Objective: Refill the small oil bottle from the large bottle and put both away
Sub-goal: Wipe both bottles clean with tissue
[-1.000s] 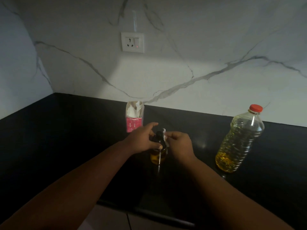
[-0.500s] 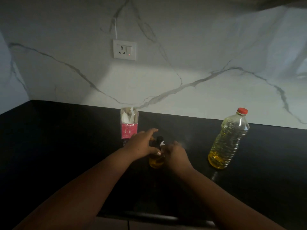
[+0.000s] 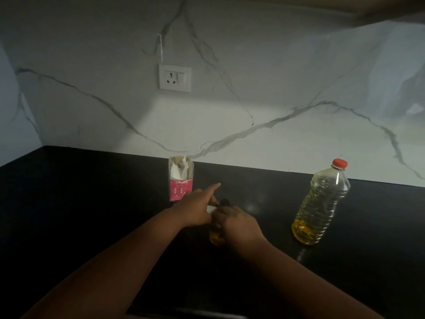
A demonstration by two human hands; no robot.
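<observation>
I see the small oil bottle (image 3: 217, 236) standing on the black surface (image 3: 92, 203), gripped round its neck by my right hand (image 3: 236, 223). My left hand (image 3: 196, 209) touches it from the left, forefinger pointing out straight, a white scrap at its fingers. The large oil bottle (image 3: 320, 204), red-capped, stands well apart to the right. A pink packet (image 3: 181, 179) stands just behind.

The counter (image 3: 92, 215) is black and smooth with a dull gloss that throws back a soft spot of light. The wall (image 3: 276, 88) looks like polished white marble with grey veins. The large bottle (image 3: 320, 204) is clear ribbed plastic with a red plastic cap (image 3: 340, 163). The small bottle (image 3: 216, 236) is clear and glossy with a dark top. The socket (image 3: 175, 77) is smooth white plastic. The pouch (image 3: 181, 178) looks like thin shiny plastic film.
</observation>
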